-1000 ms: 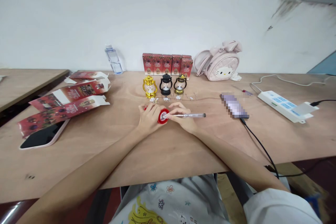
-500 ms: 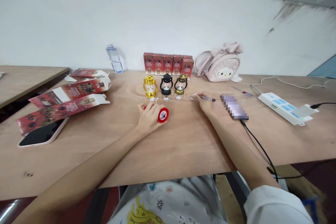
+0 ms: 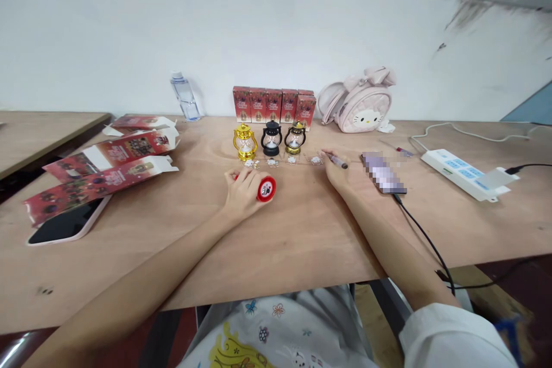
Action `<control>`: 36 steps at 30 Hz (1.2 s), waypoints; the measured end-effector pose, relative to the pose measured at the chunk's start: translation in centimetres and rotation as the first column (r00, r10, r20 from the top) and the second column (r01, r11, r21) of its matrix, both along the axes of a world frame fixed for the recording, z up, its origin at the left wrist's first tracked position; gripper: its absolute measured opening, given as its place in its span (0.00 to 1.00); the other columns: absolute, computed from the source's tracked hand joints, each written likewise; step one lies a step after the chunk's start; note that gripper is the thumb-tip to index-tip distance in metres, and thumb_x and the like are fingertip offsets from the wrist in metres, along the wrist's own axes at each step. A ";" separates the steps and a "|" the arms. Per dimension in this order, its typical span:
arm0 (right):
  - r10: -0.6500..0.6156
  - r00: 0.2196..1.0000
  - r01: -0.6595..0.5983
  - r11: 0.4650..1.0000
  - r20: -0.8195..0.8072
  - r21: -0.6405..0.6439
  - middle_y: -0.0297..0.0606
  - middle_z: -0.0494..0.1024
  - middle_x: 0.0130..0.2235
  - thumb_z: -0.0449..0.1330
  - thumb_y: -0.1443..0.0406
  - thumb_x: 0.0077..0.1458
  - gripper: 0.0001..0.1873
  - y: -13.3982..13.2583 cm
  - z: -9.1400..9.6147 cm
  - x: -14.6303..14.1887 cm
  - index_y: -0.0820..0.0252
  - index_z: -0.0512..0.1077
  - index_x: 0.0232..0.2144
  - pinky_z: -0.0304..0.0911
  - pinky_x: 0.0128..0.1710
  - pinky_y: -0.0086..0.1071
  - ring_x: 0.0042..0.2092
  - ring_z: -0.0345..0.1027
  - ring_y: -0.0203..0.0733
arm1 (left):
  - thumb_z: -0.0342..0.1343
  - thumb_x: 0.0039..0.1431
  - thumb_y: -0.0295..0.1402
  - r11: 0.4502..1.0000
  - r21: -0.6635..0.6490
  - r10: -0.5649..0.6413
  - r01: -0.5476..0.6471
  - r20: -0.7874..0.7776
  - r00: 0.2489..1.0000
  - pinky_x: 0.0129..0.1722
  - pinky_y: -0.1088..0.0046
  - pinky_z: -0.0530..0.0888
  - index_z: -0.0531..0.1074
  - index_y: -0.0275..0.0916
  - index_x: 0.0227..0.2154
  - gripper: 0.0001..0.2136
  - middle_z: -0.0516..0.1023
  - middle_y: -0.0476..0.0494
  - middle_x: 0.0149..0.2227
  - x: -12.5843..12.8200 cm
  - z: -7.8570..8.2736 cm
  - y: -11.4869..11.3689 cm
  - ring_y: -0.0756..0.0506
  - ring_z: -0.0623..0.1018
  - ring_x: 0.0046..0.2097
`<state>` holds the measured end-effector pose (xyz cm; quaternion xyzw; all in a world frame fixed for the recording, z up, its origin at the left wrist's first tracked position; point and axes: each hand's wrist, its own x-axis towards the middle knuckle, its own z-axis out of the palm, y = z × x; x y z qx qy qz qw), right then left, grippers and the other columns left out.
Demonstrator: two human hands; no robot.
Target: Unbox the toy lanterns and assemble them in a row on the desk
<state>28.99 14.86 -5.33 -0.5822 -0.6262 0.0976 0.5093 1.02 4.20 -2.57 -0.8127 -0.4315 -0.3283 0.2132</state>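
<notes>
My left hand (image 3: 245, 190) is closed around a small red lantern (image 3: 266, 189), tipped on its side with its round base towards me; the fingers hide most of its body. A slim pen-like tool (image 3: 338, 161) with a dark end is pinched in my right hand (image 3: 337, 173), close to the table. Just left of that hand lies a small white part with thin metal wire (image 3: 316, 159). Several similar parts form a row in front of a gold lantern (image 3: 245, 144), a black lantern (image 3: 272, 139) and a black-and-gold lantern (image 3: 295, 138), all upright.
Small red boxes (image 3: 273, 106) stand by the wall, between a water bottle (image 3: 186, 96) and a pink bag (image 3: 366, 106). Opened red cartons (image 3: 99, 184) overlap a phone (image 3: 66, 223) at left. A second phone (image 3: 382, 172), a screwdriver (image 3: 404, 152) and a power strip (image 3: 459, 172) lie right.
The view has shifted slightly. The pen-like tool in my right hand has tilted a little. My left hand keeps its hold on the red lantern.
</notes>
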 end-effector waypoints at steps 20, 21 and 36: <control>-0.236 0.880 0.261 0.965 0.412 -0.006 0.53 0.76 0.33 0.52 0.58 0.58 0.16 -2.6 2.4 0.1 0.66 0.71 0.37 0.63 0.41 0.45 0.40 0.71 0.54 | 0.54 0.55 0.38 1.000 -0.019 -0.017 0.017 -0.009 1.000 0.40 0.61 0.54 0.69 0.38 0.39 0.11 0.79 0.41 0.37 0.1 0.2 -0.2 0.40 0.73 0.39; -0.170 0.909 0.157 0.986 0.380 0.063 0.49 0.76 0.34 0.51 0.58 0.59 0.15 -3.5 2.6 -1.1 0.64 0.71 0.37 0.64 0.41 0.44 0.40 0.71 0.51 | 0.54 0.55 0.38 1.000 -0.021 -0.012 0.012 -0.015 1.000 0.40 0.61 0.54 0.69 0.38 0.39 0.12 0.79 0.41 0.37 0.2 0.2 -0.2 0.40 0.73 0.39; 0.379 0.866 -0.479 0.819 0.327 0.317 0.42 0.72 0.41 0.59 0.65 0.56 0.04 -11.4 1.9 -10.9 0.54 0.74 0.34 0.67 0.42 0.39 0.42 0.68 0.43 | 0.49 0.60 0.42 0.998 -0.062 -0.031 0.032 0.011 0.999 0.41 0.61 0.54 0.70 0.37 0.40 0.14 0.79 0.40 0.38 0.2 -0.2 -0.2 0.40 0.73 0.40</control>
